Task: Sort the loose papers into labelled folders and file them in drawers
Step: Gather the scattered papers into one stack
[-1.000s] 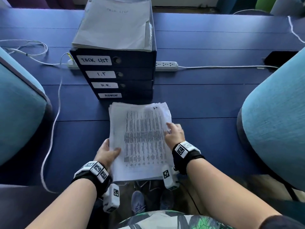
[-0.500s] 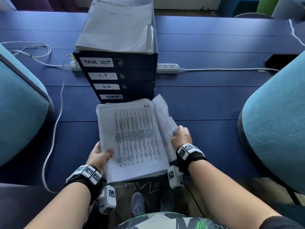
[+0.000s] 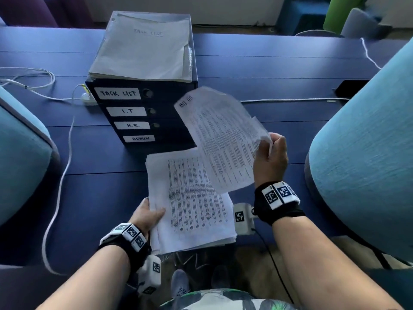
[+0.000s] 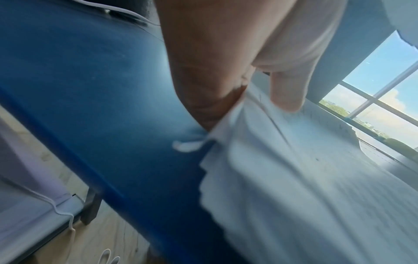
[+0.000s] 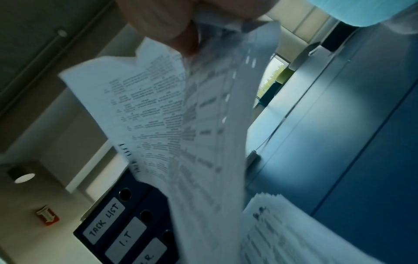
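Observation:
My left hand (image 3: 149, 213) grips the left edge of a stack of printed papers (image 3: 192, 198) lying at the near edge of the blue table (image 3: 93, 189). In the left wrist view its thumb (image 4: 287, 92) presses on the stack (image 4: 305, 187). My right hand (image 3: 271, 153) pinches a single printed sheet (image 3: 221, 139) marked "TASK LIST", lifted above the stack and tilted in front of the drawer unit (image 3: 138, 113). The dark unit carries labels TASK LIST, I.T, H.R. and ADMIN. A folder (image 3: 143, 48) marked "TASK LIST" lies on top of it. In the right wrist view the sheet (image 5: 172, 125) hangs from my fingers.
Teal chair backs stand at the left (image 3: 20, 157) and right (image 3: 366, 139). A white power strip (image 3: 89, 100) and cables (image 3: 58, 175) lie on the table to the left of the drawers. A dark phone (image 3: 350, 87) lies at the far right.
My right hand has peeled the top sheet off the stack and lifted it up and to the right. The left hand still holds the stack.

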Demonstrator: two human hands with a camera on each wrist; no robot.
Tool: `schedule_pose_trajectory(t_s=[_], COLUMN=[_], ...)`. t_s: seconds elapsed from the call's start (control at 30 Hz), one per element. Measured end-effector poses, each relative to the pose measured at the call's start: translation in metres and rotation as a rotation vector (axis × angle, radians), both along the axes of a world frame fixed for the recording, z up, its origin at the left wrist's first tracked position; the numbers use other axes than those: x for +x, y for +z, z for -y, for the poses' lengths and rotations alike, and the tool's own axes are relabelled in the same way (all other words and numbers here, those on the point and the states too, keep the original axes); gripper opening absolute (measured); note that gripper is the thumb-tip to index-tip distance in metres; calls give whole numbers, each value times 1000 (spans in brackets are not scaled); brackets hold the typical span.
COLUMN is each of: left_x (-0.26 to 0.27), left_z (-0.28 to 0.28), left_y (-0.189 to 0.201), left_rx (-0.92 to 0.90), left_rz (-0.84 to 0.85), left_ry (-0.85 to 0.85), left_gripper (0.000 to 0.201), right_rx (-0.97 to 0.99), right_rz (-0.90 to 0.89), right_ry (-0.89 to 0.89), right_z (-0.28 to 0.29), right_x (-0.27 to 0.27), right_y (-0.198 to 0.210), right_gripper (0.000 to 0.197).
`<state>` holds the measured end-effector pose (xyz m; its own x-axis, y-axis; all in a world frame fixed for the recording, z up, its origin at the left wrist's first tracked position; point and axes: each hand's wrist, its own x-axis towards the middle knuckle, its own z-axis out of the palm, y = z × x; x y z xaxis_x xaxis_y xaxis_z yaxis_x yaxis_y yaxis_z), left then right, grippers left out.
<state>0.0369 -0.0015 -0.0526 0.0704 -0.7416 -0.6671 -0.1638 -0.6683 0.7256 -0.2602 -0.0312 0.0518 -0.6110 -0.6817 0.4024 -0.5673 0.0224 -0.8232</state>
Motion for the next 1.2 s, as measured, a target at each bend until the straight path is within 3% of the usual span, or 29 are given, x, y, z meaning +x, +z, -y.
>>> schedule_pose_trajectory(t_s=[0.07,0.17,0.3,0.43,0.5,0.63,0.8,1.0,1.03,1.1,1.2], left_x=[-2,-8,-10,-4,-10,-13,-19,-18,-17,-15,-15], left_z=[4,8,13,18,19,22,17,13,12,12,14], left_y=[-8,-4,-2,-20,-8,-10,-7,-3,-3,-1,15], left_rx=[2,-10,123,152,112,-49,-75,-179,-211,-261,-307], left_rz=[-51,-51,-195,-165,-69,185,265,288,263,169,14], left_ry=[-2,-45,97,31,15,-86,-114,-170,-145,-81,25], left_gripper=[29,81,68,91,80,28,32,47,47,51,51], right_rx=[31,281,698,863,888,946,1103,1222,1211,1156,930], right_rz=[91,191,297,233,167,62,-137,-243,-217,-98,400], right_ry=[11,57,96,132,170,232,135,320,329,349,403], right_z=[1,-5,-33,-51,-51,-48,-51,-52,-49,-41,-27], right_x=[0,1,9,20,25,33,37,38,34,23,8], right_y=[2,-21,-70,-91,-94,-95,-96,-95,-97,-96,-86], right_gripper=[13,16,16,21,23,25,26,27,29,51,66])
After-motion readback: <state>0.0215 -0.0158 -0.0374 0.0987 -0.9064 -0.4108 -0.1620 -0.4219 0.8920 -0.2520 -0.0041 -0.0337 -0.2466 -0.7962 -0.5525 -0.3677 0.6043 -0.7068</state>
